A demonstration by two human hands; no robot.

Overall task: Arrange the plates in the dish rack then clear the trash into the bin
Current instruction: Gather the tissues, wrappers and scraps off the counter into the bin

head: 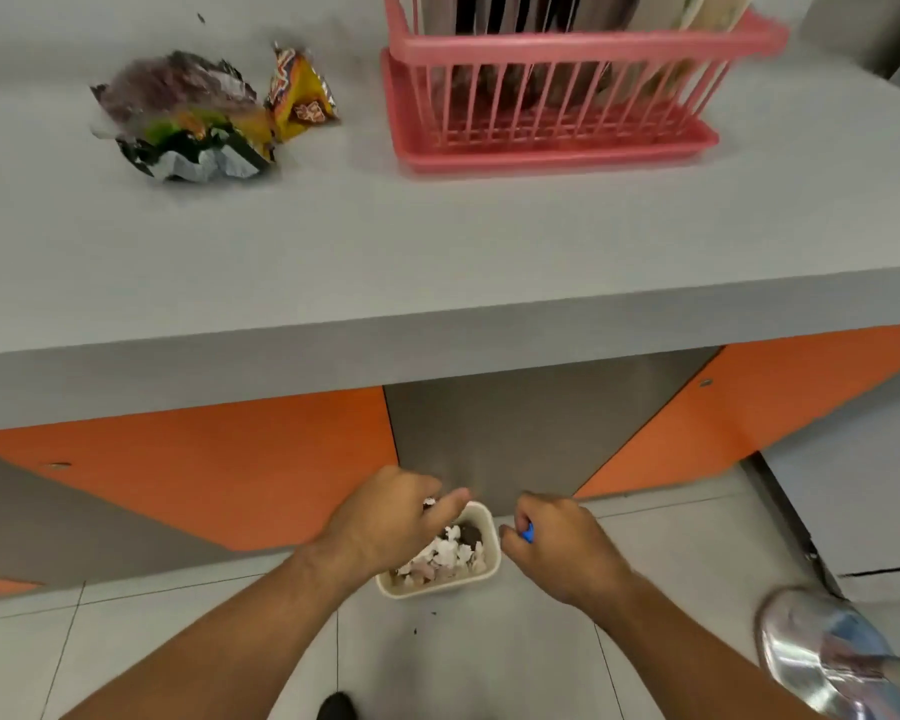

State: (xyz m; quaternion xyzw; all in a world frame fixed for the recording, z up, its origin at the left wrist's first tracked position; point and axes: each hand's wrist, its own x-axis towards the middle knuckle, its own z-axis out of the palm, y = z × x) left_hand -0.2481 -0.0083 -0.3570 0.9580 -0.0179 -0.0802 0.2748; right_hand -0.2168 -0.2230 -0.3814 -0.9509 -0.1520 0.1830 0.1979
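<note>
Two hands down low, one head view. My left hand (pixel 385 517) is over the far-left part of the small cream bin (pixel 437 588). Its fingers are curled in and the thumb is out, pinching a small pale-and-dark scrap (pixel 430 503) at the tips. My right hand (pixel 559 545) is just right of the bin's rim, fingers curled round a blue piece (pixel 528 535). Only a bit of it shows, so I can't tell what it is.

The bin sits on the tiled floor (pixel 489 667) close to the counter base and holds crumpled paper (pixel 448 556), white and pinkish.

Up on the grey counter (pixel 437 252) there's a heap of crumpled wrappers (pixel 178 122) at left, with a yellow packet (pixel 302 93) touching its right side. The pink dish rack (pixel 541 103) is further right, well apart from them, with plates (pixel 697 10) standing on edge inside.

There's a blurred shiny metal object (pixel 827 657) at lower right, beside my right forearm.
</note>
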